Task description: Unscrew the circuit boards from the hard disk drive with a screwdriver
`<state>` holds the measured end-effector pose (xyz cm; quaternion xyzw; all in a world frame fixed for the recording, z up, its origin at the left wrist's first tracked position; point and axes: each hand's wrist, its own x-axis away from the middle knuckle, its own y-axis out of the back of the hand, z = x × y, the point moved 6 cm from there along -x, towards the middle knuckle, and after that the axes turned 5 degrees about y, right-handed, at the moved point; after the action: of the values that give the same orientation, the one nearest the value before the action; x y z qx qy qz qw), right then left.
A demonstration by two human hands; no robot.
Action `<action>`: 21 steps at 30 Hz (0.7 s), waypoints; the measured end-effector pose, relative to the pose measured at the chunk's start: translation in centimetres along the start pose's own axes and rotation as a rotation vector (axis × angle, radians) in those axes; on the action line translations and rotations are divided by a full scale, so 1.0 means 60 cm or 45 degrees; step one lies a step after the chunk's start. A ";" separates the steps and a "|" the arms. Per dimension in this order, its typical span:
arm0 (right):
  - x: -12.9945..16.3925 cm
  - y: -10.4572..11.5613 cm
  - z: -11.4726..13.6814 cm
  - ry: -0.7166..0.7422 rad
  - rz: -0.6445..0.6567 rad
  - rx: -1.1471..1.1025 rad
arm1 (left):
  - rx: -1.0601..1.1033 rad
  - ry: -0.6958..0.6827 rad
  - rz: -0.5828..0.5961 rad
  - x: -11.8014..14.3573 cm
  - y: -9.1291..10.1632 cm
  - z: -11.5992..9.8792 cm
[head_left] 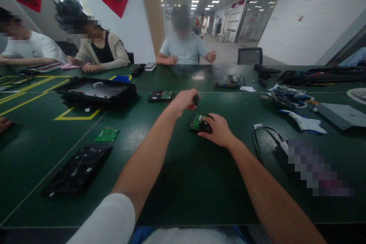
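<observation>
Near the middle of the green table lies a hard drive (198, 122), its green circuit board facing up. My right hand (217, 129) grips it from the right side, fingers over the black part of the drive. Just above and left of the drive, my left hand (185, 103) is closed around a short dark handle (196, 100); what the handle ends in cannot be made out. Beyond my left wrist rests another hard drive (160, 95) with a green board. To the left are a loose green circuit board (106, 135) and a black drive bracket (80, 169).
A large black tray (98, 90) stands at left. On the right lie a cable bundle (290, 96), a blue-and-white glove (304, 121), a grey metal box (343, 116) and a power strip with a cord (284, 146). A screwdriver (227, 85) lies farther back. Several people sit around the table.
</observation>
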<state>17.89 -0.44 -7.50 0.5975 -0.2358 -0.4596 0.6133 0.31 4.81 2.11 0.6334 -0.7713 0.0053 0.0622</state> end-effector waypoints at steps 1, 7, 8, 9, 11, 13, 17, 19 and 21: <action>0.000 0.000 0.000 -0.001 -0.002 0.000 | -0.017 -0.007 0.002 -0.001 0.000 0.000; 0.000 0.004 0.003 0.000 -0.005 -0.011 | -0.135 -0.058 -0.002 -0.002 -0.002 -0.002; 0.000 0.004 0.003 -0.001 -0.007 -0.010 | -0.149 -0.066 -0.005 -0.002 -0.002 -0.002; 0.000 0.004 0.003 -0.001 -0.007 -0.009 | -0.161 -0.071 -0.009 -0.002 -0.002 -0.002; 0.000 0.003 0.002 -0.002 -0.004 -0.013 | -0.184 -0.065 -0.018 -0.003 -0.001 0.000; -0.001 0.001 0.000 -0.003 0.001 -0.017 | -0.209 -0.030 0.009 -0.004 -0.002 0.005; -0.001 -0.001 -0.001 -0.001 -0.004 -0.016 | -0.243 0.031 0.132 0.000 -0.008 0.008; -0.001 0.001 0.000 0.001 -0.002 -0.012 | -0.240 0.045 0.186 0.007 -0.011 0.005; 0.000 0.002 0.002 0.001 -0.001 -0.007 | -0.231 0.076 0.245 0.013 -0.015 0.003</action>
<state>17.83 -0.50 -7.35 0.5960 -0.2340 -0.4601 0.6150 0.99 3.85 1.96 0.5478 -0.8237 -0.0395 0.1412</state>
